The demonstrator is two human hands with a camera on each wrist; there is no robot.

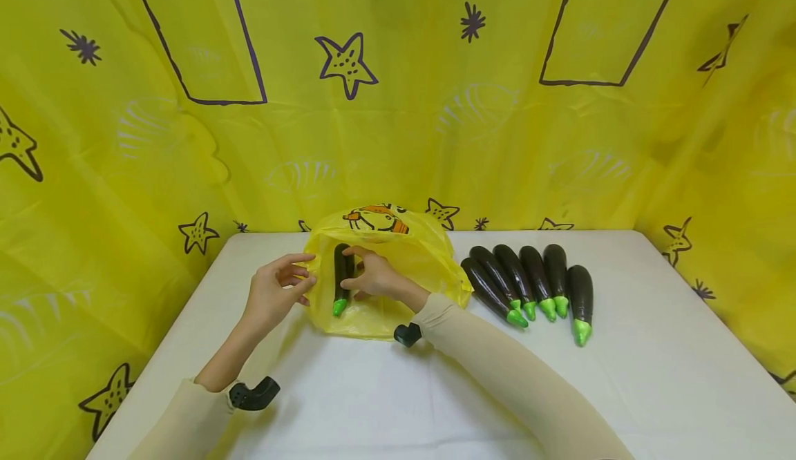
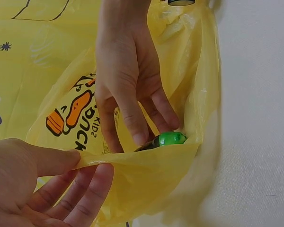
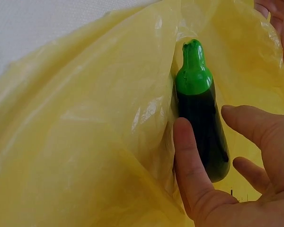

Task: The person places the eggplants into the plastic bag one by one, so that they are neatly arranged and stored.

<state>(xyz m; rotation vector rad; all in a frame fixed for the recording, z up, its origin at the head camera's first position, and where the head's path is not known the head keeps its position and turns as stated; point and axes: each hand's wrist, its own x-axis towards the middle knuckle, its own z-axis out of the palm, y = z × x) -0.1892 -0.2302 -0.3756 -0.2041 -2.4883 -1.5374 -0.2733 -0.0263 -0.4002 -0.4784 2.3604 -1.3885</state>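
A yellow plastic bag [image 1: 398,311] lies on the table with its mouth towards me. My left hand [image 1: 273,292] pinches the bag's edge between thumb and fingers, seen closely in the left wrist view. Inside the bag is a dark eggplant [image 3: 203,125] with a bright green stem end. My right hand [image 1: 376,275] reaches into the bag, its fingers spread on either side of this eggplant. In the right wrist view one finger [image 3: 185,142] overlaps the eggplant's side, while the thumb and another finger stand slightly apart from it.
To the right of the bag, several eggplants [image 1: 506,273] lie side by side, green ends towards me. One eggplant [image 1: 581,301] sits at the right end of the row. The white table [image 1: 659,349] is backed by a yellow printed curtain [image 1: 410,128].
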